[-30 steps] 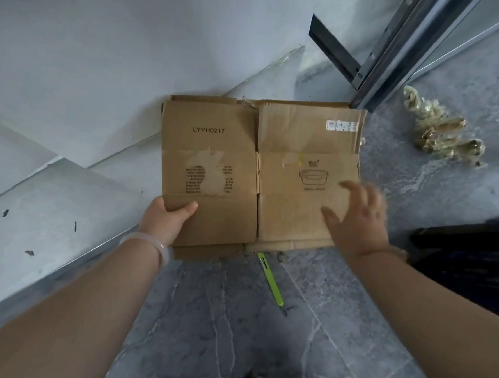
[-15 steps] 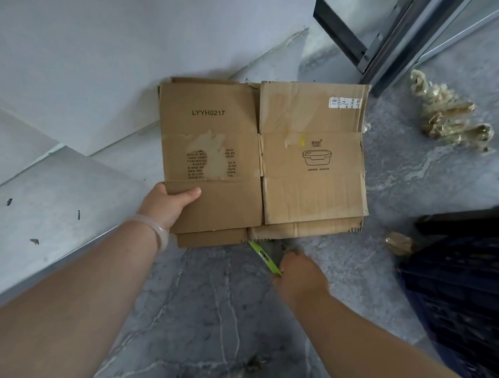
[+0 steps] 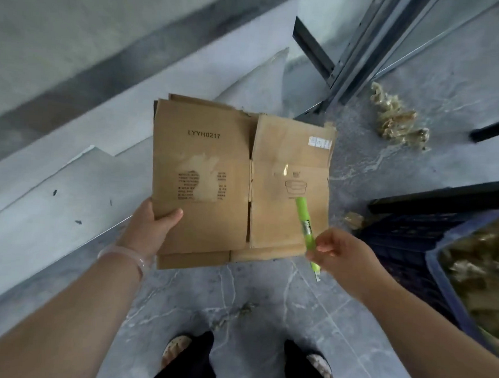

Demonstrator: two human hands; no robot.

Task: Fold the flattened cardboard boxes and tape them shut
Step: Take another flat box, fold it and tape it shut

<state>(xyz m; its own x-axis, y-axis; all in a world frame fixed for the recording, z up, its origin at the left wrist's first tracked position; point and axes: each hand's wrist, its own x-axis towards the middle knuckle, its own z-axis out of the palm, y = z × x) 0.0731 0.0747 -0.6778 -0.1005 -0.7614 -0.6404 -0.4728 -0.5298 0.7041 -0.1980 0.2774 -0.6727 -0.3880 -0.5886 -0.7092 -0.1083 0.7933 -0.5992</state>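
Note:
A flattened brown cardboard box (image 3: 213, 186), printed LYYH0217 and with a container drawing, is held up in front of me over the grey floor. My left hand (image 3: 149, 226) grips its lower left edge, thumb on the front face. My right hand (image 3: 343, 253) pinches a green utility knife (image 3: 306, 224) by its lower part. The knife's green body slants up across the box's lower right panel, its metal tip showing below my fingers.
A dark blue crate (image 3: 442, 259) with crumpled brown tape and scraps stands at the right. More crumpled tape (image 3: 398, 119) lies by a metal rack frame (image 3: 353, 49). Grey steps (image 3: 52, 191) run along the left. My feet (image 3: 246, 361) are below.
My right hand left the box face, reached down to the green knife on the floor, picked it up and raised it in front of the box. The box stayed in my left hand.

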